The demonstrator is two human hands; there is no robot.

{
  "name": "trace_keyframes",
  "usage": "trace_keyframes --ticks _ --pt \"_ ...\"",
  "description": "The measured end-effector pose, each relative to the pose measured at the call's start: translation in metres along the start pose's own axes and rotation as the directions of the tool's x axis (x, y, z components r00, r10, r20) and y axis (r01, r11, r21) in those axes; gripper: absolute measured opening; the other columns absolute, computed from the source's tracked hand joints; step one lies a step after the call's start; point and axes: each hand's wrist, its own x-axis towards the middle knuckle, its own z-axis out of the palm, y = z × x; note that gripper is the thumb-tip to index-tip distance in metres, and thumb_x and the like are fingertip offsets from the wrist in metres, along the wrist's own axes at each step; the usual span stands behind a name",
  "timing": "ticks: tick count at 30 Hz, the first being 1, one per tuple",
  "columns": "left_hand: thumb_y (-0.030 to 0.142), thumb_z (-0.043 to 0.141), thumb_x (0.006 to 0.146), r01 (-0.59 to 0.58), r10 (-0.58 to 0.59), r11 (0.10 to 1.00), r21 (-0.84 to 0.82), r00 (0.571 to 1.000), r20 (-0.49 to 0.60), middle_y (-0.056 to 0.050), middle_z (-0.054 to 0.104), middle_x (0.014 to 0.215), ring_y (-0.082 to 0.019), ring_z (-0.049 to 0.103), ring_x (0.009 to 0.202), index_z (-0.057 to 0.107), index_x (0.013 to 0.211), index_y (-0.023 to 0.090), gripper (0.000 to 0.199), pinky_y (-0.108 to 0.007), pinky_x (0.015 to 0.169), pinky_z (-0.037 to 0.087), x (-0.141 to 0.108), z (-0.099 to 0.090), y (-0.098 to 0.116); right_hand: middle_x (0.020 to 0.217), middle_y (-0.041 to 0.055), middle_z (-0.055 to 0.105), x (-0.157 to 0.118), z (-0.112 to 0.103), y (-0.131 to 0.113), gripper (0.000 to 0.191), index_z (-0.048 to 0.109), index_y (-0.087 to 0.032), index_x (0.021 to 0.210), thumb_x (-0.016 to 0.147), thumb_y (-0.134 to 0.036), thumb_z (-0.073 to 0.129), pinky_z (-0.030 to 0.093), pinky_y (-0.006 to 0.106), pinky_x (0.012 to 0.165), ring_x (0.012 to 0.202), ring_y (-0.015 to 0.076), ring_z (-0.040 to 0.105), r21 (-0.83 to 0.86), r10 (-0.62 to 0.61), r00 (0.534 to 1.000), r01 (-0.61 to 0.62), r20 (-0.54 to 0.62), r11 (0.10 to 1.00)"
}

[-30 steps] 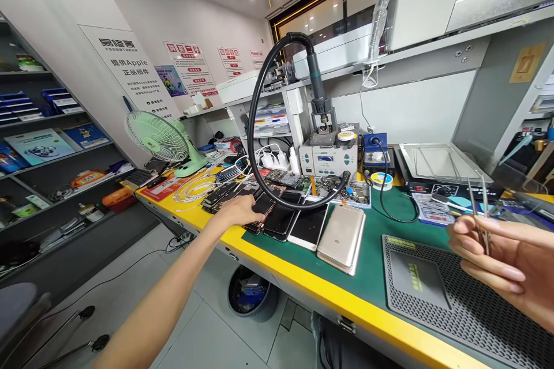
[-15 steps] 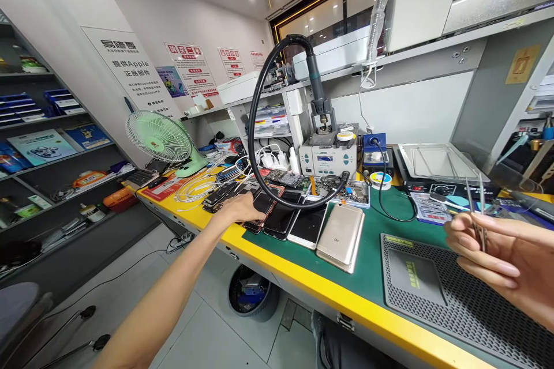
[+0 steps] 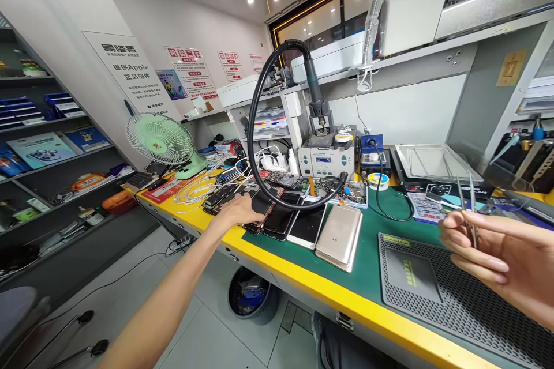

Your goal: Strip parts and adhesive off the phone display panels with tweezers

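My left hand [image 3: 237, 211] reaches over a row of dark smartphones at the left of the green mat. Its thumb lies against a dark smartphone [image 3: 262, 200], while the other fingers are mostly hidden, so I cannot tell if they grip it. To the right lie a black phone [image 3: 280, 221], a white-framed phone with a dark screen [image 3: 306, 227] and a gold phone [image 3: 338, 236], back up on another pale one. At the right, my right hand [image 3: 480, 248] is closed on metal tweezers [image 3: 466, 199], tips upward and apart, with nothing between them.
A grey perforated pad [image 3: 415, 270] lies on the green mat [image 3: 367, 259]. Behind the phones stand a hot-air station [image 3: 324, 159] with a looping black hose [image 3: 251, 127] and a tray of circuit boards [image 3: 352, 191]. A green fan [image 3: 160, 141] and white cables [image 3: 194, 187] are leftward; a bin [image 3: 259, 314] stands below.
My left hand shifts slightly left across the phones, its fingers showing a little more beyond the knuckles. The tweezers and my right hand appear slightly further left as the view shifts.
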Motion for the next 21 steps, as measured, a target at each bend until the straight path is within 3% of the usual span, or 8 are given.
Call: trace_keyframes --ticks 13,21 --pt "0.041 0.062 0.095 -0.04 0.039 0.998 -0.045 0.999 -0.018 -0.009 0.065 0.122 -0.024 0.066 0.104 0.062 0.122 0.017 0.036 -0.045 0.088 0.057 -0.001 -0.001 -0.005 0.069 0.0039 0.058 0.0 0.001 0.001 0.031 0.071 -0.017 0.069 0.049 -0.032 0.088 0.029 0.019 0.031 0.045 0.0045 0.027 0.016 -0.021 1.0 0.021 0.018 1.0" --pt "0.046 0.062 0.094 0.071 -0.104 0.976 -0.207 0.983 -0.151 -0.009 0.066 0.119 -0.025 0.065 0.106 0.064 0.118 0.018 0.038 -0.046 0.092 0.054 -0.025 -0.003 0.0 0.068 0.0028 0.056 -0.002 0.004 0.0 0.032 0.072 -0.018 0.07 0.048 -0.035 0.089 0.029 0.02 0.032 0.045 0.0052 0.027 -0.004 -0.023 1.0 0.023 0.016 1.0"
